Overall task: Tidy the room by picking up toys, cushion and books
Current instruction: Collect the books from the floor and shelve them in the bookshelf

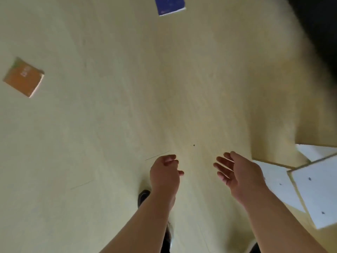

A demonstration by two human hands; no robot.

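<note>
Both empty, apart: left hand (165, 173) loosely curled, right hand (237, 172) spread. Orange book (23, 78) lies on the floor (109, 125) well left of the left hand, blue book (170, 4) far beyond it

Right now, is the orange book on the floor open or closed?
Closed: the orange book lies flat on the floor, cover up.

Both hands, left (165, 177) and right (238, 175), hang empty above the floor (109, 125); orange book (23, 77) at left, blue book (170, 5) at top.

A room in a home: pale wood floor (109, 125), scattered books (23, 77), white shelf unit (313, 189).
</note>
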